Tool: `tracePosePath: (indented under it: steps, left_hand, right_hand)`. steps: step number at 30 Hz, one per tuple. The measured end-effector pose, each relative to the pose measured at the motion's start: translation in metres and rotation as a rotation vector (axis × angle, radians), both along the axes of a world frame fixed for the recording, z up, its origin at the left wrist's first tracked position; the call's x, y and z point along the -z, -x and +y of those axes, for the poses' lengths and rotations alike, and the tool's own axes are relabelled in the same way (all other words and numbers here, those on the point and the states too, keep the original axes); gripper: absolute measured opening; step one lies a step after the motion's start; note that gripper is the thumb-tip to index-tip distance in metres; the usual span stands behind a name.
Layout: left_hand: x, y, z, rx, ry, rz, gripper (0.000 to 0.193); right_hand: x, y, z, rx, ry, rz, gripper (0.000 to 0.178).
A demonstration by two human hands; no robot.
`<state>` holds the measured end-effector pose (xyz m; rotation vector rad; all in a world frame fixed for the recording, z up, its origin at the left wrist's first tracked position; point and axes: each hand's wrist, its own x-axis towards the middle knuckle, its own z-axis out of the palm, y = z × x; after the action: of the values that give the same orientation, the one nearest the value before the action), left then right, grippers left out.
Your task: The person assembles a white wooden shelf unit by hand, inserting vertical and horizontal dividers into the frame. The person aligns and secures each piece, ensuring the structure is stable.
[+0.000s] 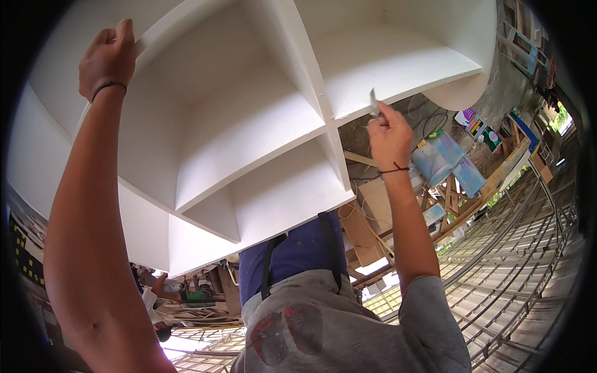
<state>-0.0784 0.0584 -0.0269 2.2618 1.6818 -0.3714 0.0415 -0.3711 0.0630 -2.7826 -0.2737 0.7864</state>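
A large white shelf unit [249,133] with several open compartments fills the upper part of the head view. At the upper left, my left hand [107,62] is closed on the edge of one of its panels, the thumb pointing up. My right hand [392,140] is closed around a small knife-like tool with a thin grey blade [373,96]; its handle is mostly hidden in the fingers. The blade points up, close to the front edge of the right-hand shelf [404,90]. Whether it touches that edge I cannot tell.
Right of the unit are blue-and-white containers [432,161], cables [435,124] and wood pieces [451,196]. A metal lattice [497,267] spans the lower right. At the lower left, another person's arm [163,289] shows among timber and clutter.
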Motion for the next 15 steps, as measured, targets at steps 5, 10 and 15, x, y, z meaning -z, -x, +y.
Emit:
tracePosePath:
  steps: [5, 10, 15]
  left_hand:
    - [0.000, -0.008, -0.004, 0.026, 0.007, 0.002, 0.055]
    - [-0.002, -0.002, -0.003, -0.010, 0.016, 0.002, 0.054]
    - [-0.001, -0.007, -0.001, 0.033, 0.014, 0.005, 0.053]
  right_hand:
    - [0.004, 0.051, 0.030, -0.489, 0.169, -0.196, 0.035]
    - [0.005, 0.019, 0.022, 0.275, -0.017, 0.318, 0.036]
    - [0.009, 0.027, 0.026, -0.378, 0.196, -0.160, 0.036]
